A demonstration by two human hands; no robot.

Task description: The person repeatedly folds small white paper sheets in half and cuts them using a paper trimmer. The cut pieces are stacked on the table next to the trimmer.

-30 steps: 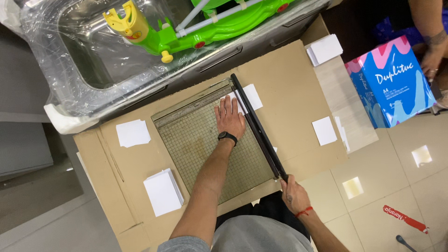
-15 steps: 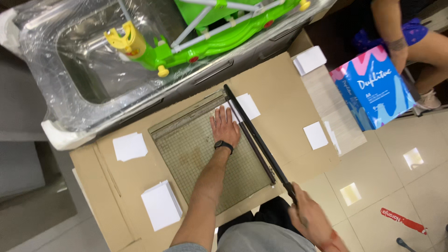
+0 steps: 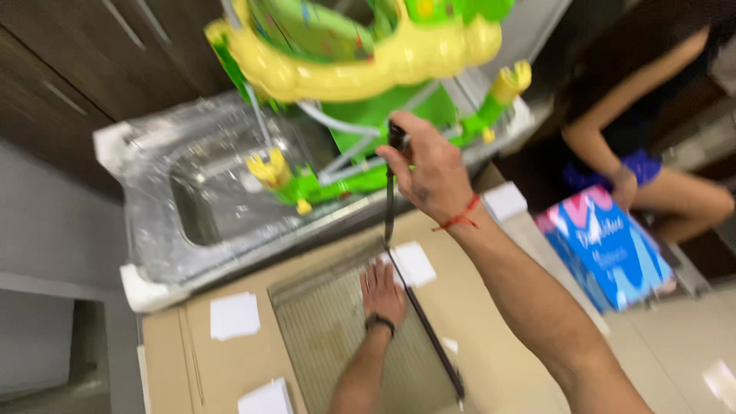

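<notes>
On the cardboard sheet (image 3: 207, 368), seen from your head camera, the paper cutter (image 3: 337, 345) lies near the far edge. Your left hand (image 3: 382, 293) presses flat and open on its gridded bed, touching the cutting edge. Your right hand (image 3: 425, 165) is clamped around the handle of the blade arm (image 3: 406, 291), which is lifted steeply.

Judging from this, if your grip slips, the arm could drop onto your left fingertips, which sit right beside the cut line. The paper under your palm could also shift, since only one hand steadies it.

Beyond the far edge, a steel sink (image 3: 215, 199) wrapped in plastic film holds the foot of a green and yellow toy (image 3: 345, 69). At the right, a blue and pink box (image 3: 606, 245) stands closed; its contents are hidden.
</notes>
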